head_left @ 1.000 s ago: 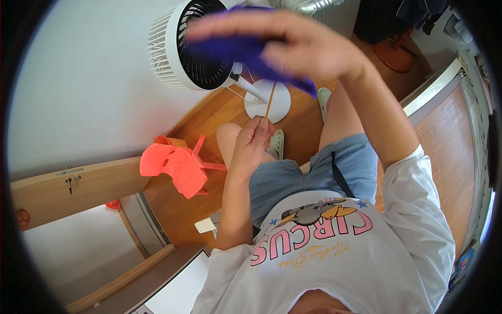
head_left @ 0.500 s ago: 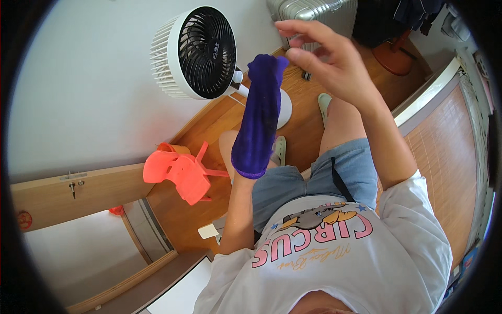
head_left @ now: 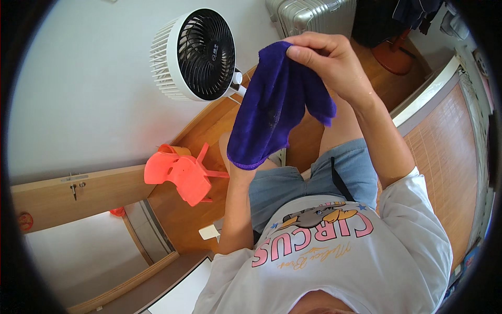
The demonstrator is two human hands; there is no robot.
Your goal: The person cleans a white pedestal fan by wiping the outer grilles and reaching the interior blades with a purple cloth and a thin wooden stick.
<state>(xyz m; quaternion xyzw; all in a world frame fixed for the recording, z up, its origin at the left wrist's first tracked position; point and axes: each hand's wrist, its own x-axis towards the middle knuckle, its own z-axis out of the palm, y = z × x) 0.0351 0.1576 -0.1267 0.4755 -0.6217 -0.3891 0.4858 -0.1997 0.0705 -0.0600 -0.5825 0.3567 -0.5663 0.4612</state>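
A purple cloth (head_left: 266,104) with a bright purple hem hangs over my left hand, which it covers completely. Only the wrist and my left forearm (head_left: 238,214) show below the hem, so the fingers are hidden. My right hand (head_left: 327,60) pinches the cloth's upper edge between thumb and fingers. From that pinch, a loose flap of cloth droops to the right. A pale speckled patch marks the middle of the cloth.
A white fan (head_left: 206,55) with black blades stands left of the cloth. A small coral chair (head_left: 191,180) sits lower left, near a wooden door (head_left: 104,186). A silver suitcase (head_left: 314,18) is at the back. A wood-toned panel (head_left: 439,157) lies right.
My right hand has come down and left and now grips the cloth's edge. The cloth, earlier wrapped snugly round my left hand, has spread into a loose flap.
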